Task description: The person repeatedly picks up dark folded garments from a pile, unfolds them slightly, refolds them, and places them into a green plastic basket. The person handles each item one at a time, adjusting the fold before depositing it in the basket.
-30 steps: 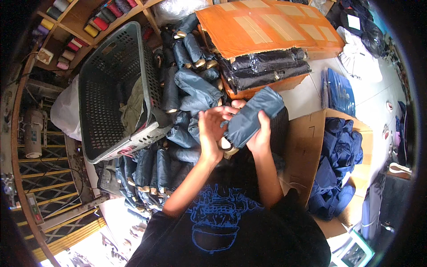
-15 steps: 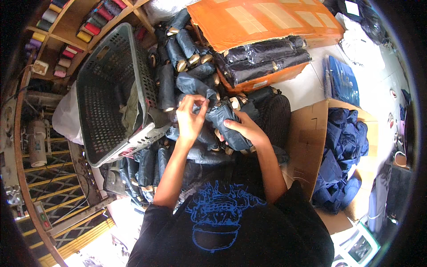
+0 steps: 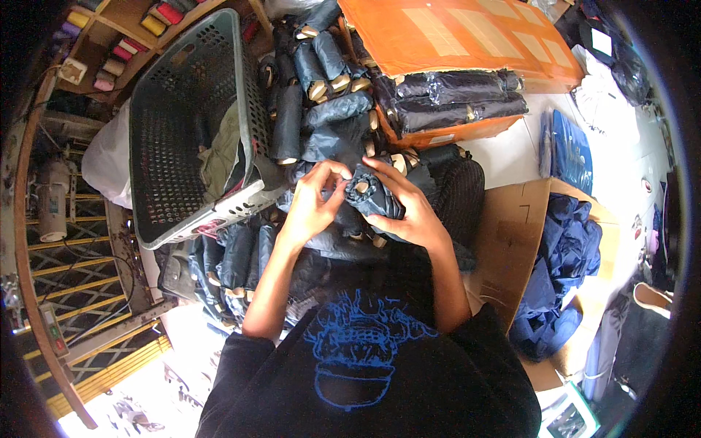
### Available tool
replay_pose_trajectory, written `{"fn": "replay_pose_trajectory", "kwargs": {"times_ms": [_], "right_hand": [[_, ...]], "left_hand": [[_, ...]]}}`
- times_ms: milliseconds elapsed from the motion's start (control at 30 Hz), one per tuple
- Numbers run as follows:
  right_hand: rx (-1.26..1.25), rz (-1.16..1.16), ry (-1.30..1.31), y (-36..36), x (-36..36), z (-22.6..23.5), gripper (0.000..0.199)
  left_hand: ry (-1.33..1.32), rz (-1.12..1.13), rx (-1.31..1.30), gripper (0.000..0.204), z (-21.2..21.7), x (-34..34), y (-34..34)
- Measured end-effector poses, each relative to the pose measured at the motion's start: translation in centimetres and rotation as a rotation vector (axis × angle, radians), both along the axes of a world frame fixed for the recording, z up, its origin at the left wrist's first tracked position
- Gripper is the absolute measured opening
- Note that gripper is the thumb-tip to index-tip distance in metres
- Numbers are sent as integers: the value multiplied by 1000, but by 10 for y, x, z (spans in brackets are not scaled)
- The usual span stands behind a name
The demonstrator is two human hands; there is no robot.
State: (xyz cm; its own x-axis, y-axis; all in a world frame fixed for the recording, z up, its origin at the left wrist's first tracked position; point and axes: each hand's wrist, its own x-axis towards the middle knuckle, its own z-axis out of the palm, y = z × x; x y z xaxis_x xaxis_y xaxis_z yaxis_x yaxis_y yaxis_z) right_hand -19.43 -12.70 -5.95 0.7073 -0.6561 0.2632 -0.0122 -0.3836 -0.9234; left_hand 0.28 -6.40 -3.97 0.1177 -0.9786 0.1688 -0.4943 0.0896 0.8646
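Observation:
A dark blue fabric roll (image 3: 381, 202), with a gathered rim around a beige core at its end, is tilted toward me in the middle. My right hand (image 3: 415, 212) wraps around it, thumb along the near side and fingers over the far side. My left hand (image 3: 315, 201) is at the roll's gathered end, its thumb and fingers pinched together beside the rim. What it pinches, perhaps a thin cord or the rim's edge, is too small to make out. Similar dark rolls (image 3: 338, 109) with beige ends lie heaped beyond and beneath both hands.
A grey perforated plastic basket (image 3: 252, 109) with some olive cloth stands at left. An orange taped carton (image 3: 467, 36) with black wrapped packs lies beyond. At right are an open cardboard box (image 3: 504, 241) of blue fabric and a blue plastic-wrapped pack (image 3: 568, 150). Thread spools (image 3: 169, 12) fill a shelf.
The roll has been turned so its gathered end faces up toward me. My right hand's fingers have come around its far side. My left fingers have moved down to its rim.

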Motion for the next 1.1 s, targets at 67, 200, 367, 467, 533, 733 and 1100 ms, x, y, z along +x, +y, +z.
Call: {"fn": "replay_pose_trajectory", "kwargs": {"times_ms": [67, 200, 367, 467, 533, 733, 1100], "right_hand": [[22, -3, 9, 2, 0, 5, 59], [67, -33, -3, 7, 5, 6, 57], [240, -33, -69, 14, 6, 1, 56], [368, -42, -77, 18, 5, 1, 58], [441, -68, -52, 21, 2, -3, 62], [400, -152, -151, 23, 0, -3, 73], [721, -130, -185, 16, -20, -8, 48]], "left_hand": [[123, -17, 65, 19, 0, 2, 7], [386, 26, 60, 20, -2, -6, 19], [566, 94, -61, 26, -7, -22, 25], [683, 141, -94, 28, -10, -30, 27], [766, 135, -92, 26, -10, -31, 28], [499, 222, 98, 22, -4, -29, 25], [-239, 256, -41, 35, -84, -50, 46]]}}
